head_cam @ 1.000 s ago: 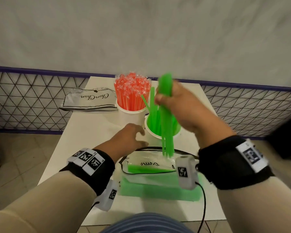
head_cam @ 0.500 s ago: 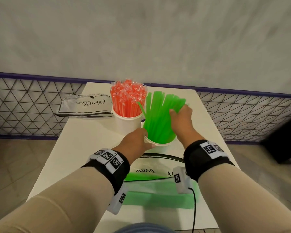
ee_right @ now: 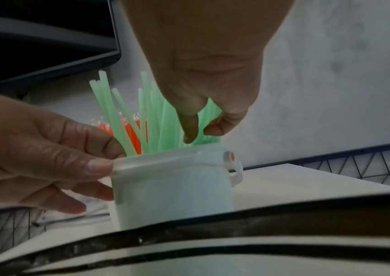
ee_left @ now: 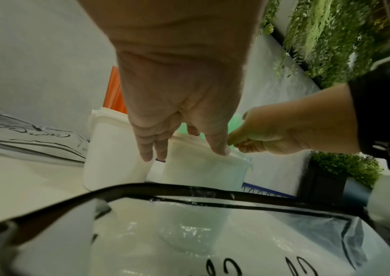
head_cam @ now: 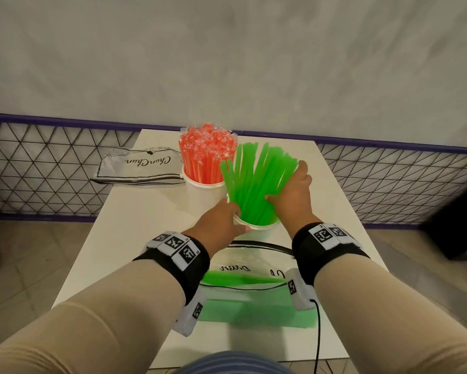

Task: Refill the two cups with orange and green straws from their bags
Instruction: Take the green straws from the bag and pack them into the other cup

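Note:
Two white cups stand at the table's far middle. The left cup [head_cam: 203, 194] is packed with orange straws [head_cam: 206, 155]. The green straws [head_cam: 256, 182] fan out of the nearer cup [head_cam: 258, 228] [ee_right: 172, 186]. My left hand [head_cam: 223, 221] [ee_left: 184, 147] grips this cup by the rim, thumb on its near side. My right hand [head_cam: 291, 190] [ee_right: 198, 134] holds the green straws just above the rim, thumb in front and fingers curled behind. A clear bag [head_cam: 244, 261] with more green straws [head_cam: 240, 279] lies in front of the cups.
An empty clear bag [head_cam: 139, 168] with black lettering lies at the back left. A green flat pack [head_cam: 256, 310] lies under the near bag. A wire mesh fence [head_cam: 389, 184] with a purple rail runs behind the table [head_cam: 124, 238]. A black cable [head_cam: 318, 336] hangs from my right wrist.
My right hand has brought a bundle of green straws down from above into the near cup, where they now fan out. My left hand has moved forward and taken hold of that cup.

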A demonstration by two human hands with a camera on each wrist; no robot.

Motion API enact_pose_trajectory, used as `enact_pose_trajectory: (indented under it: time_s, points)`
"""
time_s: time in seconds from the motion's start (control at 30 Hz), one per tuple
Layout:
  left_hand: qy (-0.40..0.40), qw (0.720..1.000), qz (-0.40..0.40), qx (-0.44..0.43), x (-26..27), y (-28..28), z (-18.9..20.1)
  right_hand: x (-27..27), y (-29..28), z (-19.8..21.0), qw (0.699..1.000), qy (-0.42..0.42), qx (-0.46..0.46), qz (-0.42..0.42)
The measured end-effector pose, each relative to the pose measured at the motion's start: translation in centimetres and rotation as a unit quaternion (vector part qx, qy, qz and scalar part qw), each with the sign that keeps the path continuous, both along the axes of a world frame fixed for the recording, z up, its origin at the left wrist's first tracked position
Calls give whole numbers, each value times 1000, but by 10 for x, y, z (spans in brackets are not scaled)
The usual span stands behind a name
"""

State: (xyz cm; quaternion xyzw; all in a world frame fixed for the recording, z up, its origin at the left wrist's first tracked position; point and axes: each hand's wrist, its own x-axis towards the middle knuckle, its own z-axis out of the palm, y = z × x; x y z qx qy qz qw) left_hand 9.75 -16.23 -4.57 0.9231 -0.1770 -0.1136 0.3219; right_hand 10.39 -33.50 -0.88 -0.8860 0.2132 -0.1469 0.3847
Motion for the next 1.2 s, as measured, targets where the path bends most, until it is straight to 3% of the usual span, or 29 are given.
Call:
enact_pose_trajectory:
  time_s: [0.17, 0.23, 0.3, 0.37, 0.43, 0.53, 0.6, 0.83, 1.2]
  points:
    - [8, 996, -10, -89, -5, 15, 9, -27, 6, 21, 993, -110, 0, -39]
    - [20, 993, 5, -119, -8, 26, 14, -36, 17, 32, 991, -129, -22, 18]
    - [60, 996, -6, -68, -11, 37, 17, -43, 33, 37, 985, -76, -67, 139]
    - [95, 993, -53, 46, -14, 46, 17, -52, 54, 36, 951, 47, -124, 280]
    - [109, 979, -95, 143, -19, 49, 15, -59, 74, 25, 889, 161, -188, 385]
    - [124, 948, -132, 264, -27, 51, 4, -63, 96, -7, 811, 233, -312, 437]
    - [129, 938, -145, 289, -30, 55, -7, -65, 104, -27, 786, 250, -344, 449]
    - [134, 938, -136, 289, -41, 68, -28, -76, 109, -68, 765, 314, -318, 463]
    - [140, 947, -125, 260, -43, 69, -30, -81, 98, -67, 792, 276, -279, 468]
